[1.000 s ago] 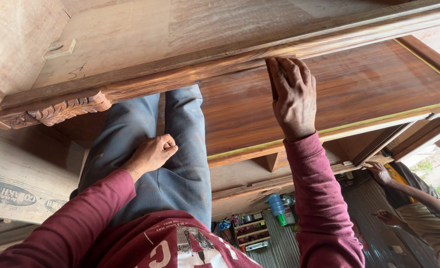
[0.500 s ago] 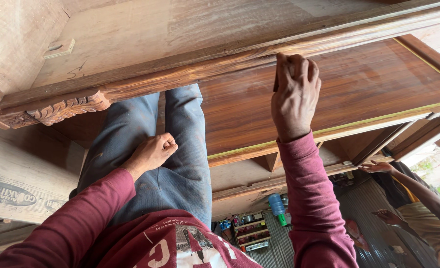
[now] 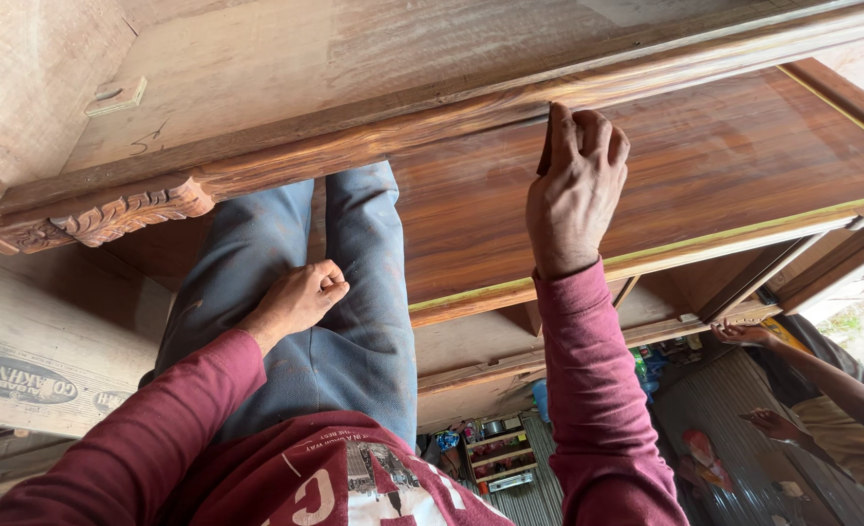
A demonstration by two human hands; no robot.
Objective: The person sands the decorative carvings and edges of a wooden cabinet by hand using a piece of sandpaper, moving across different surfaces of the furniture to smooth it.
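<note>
We see a dark oval printed stamp [image 3: 13, 378] on the pale wooden board [image 3: 52, 331] at lower left, and a white printed graphic [image 3: 374, 468] on our maroon shirt [image 3: 286, 477] at bottom centre.

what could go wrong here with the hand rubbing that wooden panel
The right hand presses a small sanding piece right against the raised moulding, so it might scuff that edge. The left hand rests on the thigh, not bracing the dark panel, so a slip is possible. Another person's hand is near the frame and might get bumped.
</note>
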